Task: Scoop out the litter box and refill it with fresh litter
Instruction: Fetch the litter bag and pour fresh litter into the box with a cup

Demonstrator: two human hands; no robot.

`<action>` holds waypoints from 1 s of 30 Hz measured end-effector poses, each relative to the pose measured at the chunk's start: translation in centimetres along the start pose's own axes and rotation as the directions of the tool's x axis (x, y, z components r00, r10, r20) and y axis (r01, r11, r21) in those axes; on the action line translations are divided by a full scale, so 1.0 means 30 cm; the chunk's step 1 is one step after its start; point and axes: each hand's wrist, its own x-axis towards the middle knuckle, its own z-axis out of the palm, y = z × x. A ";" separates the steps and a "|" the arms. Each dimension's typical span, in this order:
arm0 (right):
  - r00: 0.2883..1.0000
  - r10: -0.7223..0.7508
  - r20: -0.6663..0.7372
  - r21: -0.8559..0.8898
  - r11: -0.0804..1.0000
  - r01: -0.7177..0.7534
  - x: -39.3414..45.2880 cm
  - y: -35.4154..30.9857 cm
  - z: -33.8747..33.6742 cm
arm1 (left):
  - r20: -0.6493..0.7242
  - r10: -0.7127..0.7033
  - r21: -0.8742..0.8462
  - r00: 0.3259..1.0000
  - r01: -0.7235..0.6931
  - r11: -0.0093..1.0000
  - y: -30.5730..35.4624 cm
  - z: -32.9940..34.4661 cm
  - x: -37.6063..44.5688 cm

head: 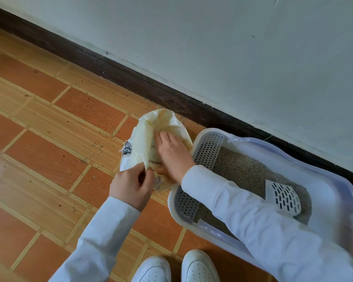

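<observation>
A pale yellow litter bag (149,137) stands open on the floor, just left of the white litter box (324,180). My left hand (130,186) pinches the bag's near rim. My right hand (174,151) reaches into the bag's mouth, fingers spread against the inner wall; whether it holds anything I cannot tell. The box holds grey-brown litter (238,169) and has a grey grated step (208,151) at its left end. A white slotted scoop (283,197) lies in the litter, to the right of my right forearm.
Tiled floor (49,129) in orange and tan carries scattered litter grains. A dark skirting board (130,78) and pale wall run behind the box. My two white shoes (177,267) stand close in front of the box.
</observation>
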 end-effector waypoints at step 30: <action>0.745 0.596 0.300 0.915 0.040 -0.401 -0.585 0.445 -0.153 | 0.288 0.620 0.123 0.730 -0.670 0.732 0.222 0.139 -0.042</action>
